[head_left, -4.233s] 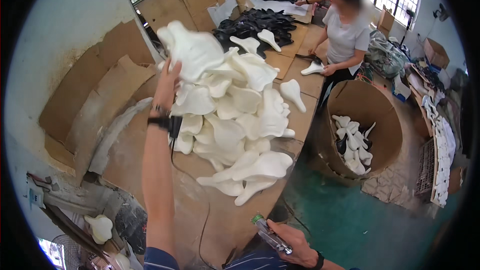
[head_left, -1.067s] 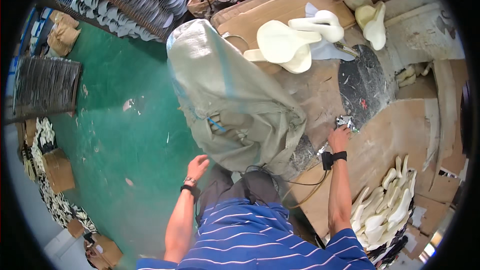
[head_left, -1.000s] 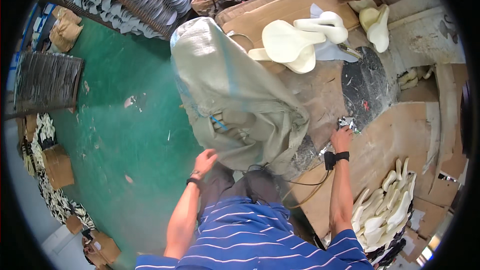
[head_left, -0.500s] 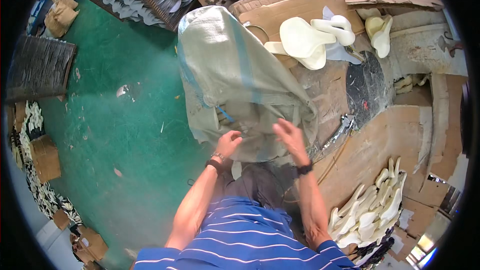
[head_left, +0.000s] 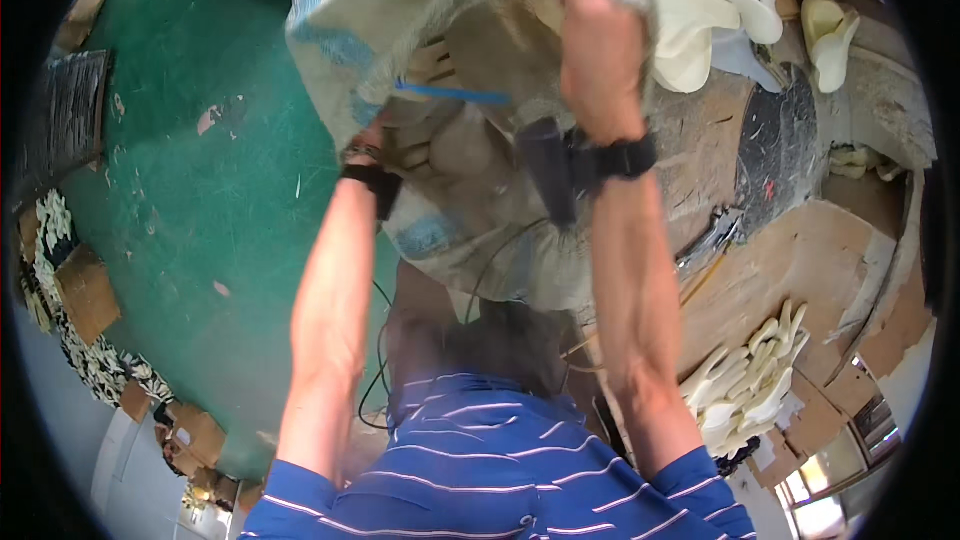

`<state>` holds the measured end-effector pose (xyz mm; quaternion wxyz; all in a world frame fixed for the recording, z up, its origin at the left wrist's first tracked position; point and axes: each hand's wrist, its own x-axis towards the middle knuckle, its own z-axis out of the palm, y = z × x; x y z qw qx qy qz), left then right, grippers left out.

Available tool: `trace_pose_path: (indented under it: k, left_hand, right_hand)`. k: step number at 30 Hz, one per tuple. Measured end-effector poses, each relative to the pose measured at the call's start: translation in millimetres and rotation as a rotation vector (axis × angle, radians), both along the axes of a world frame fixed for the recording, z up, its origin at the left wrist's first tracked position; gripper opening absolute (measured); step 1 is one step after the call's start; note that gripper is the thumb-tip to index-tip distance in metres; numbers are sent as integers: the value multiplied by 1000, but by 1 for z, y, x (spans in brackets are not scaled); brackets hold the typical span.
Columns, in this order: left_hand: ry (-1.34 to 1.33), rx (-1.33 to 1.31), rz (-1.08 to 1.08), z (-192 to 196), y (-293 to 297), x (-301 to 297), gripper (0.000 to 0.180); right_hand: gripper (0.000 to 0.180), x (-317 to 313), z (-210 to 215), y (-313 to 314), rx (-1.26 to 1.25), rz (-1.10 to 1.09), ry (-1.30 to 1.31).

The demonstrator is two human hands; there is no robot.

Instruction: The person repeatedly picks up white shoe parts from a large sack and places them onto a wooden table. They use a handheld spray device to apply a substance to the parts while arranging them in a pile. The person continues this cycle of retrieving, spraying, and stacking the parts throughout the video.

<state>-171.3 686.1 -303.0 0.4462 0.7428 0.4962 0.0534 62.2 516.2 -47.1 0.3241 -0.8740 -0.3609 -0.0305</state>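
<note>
A large grey-beige woven sack (head_left: 335,15) with faded blue stripes stands in front of me, its mouth spread wide toward me. Inside, in shadow, lie several smooth saddle-shaped pieces (head_left: 465,145). A blue strip (head_left: 455,93) crosses the opening. My right hand (head_left: 600,55), blurred and wearing a black wristband, is closed on the sack's rim at the right. At the left edge of the mouth my left hand (head_left: 370,135) grips the sack cloth; its fingers are mostly hidden by the fabric.
Cream saddle-shaped pieces (head_left: 690,15) lie on the cardboard-covered bench at the right. A heap of similar cream pieces (head_left: 750,380) is lower right. Metal tools (head_left: 712,235) rest on the bench. Green floor (head_left: 220,230) stretches left, with cardboard boxes (head_left: 85,290) beyond.
Both hands have moved forward from in front of the sack onto its rim. The mouth has opened toward me and the sack looks closer. My view has shifted a little.
</note>
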Motion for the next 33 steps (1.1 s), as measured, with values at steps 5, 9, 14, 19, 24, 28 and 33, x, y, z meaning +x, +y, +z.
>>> trace_pose_path:
  k: [5,9,14,19,24,28,33]
  left_hand:
    - [-388,-174,236,78,131,18,32]
    - [-676,-215,230,125,177,38,39]
    - [-595,-122,-160,106,215,68,41]
    - [-178,177,-694,102,139,143,39]
    - [471,614,-934,92,111,189,50]
    - [477,630,-974,87,118,167,51]
    - [471,624,-970,100,124,133,53]
  right_hand:
    - [37,81,87,13,797,191,538]
    - [38,100,91,37,759,29,618]
    - [33,50,95,48,622,-124,553]
    - [29,-100,-14,36,523,15,965]
    - [33,-151,-156,-9,-298,-287,1039]
    - [39,-132,-220,-21,-739,-408,1167]
    - [39,-120,-243,-25,-681,-366,1128]
